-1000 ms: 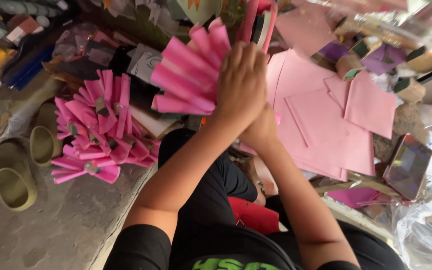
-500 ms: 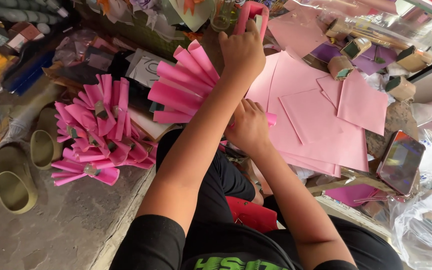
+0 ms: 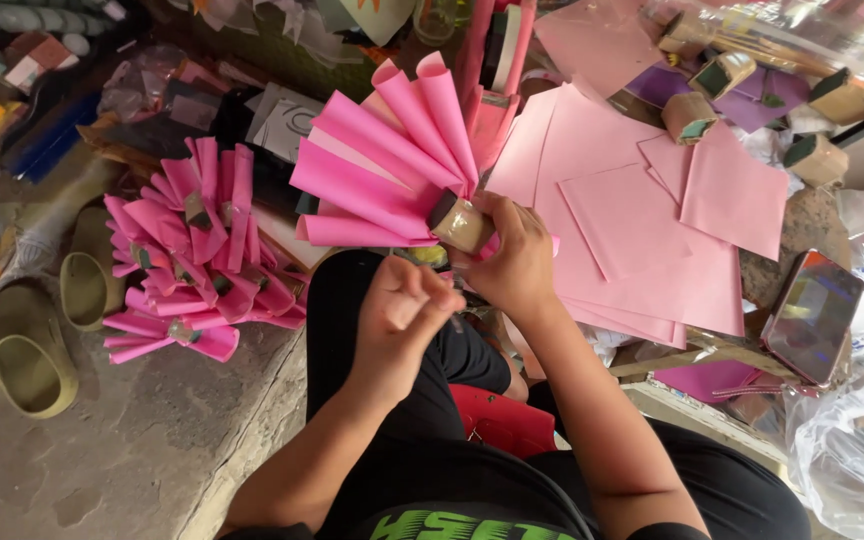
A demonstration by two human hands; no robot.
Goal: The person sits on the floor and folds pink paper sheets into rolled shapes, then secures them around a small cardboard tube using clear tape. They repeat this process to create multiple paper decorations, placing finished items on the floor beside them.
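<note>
Head view, looking down over the lap. The right hand (image 3: 517, 262) is clamped on the taped base of a pink paper fan bundle (image 3: 387, 165), whose rolled cones spread up and to the left, their open ends reaching toward the cluttered upper edge of the work area. The left hand (image 3: 402, 318) is curled just below and beside the bundle's base, its fingers drawn together; whether it pinches anything cannot be told. To the right of the bundle, flat pink paper sheets (image 3: 642, 215) overlap, their lower edges close to a phone (image 3: 814, 315) that lies face up. To the left, a pile of finished pink bundles (image 3: 197, 255) rests at the step's edge, near two olive sandals (image 3: 52, 325). Bare concrete floor (image 3: 122, 460) lies open at lower left.
</note>
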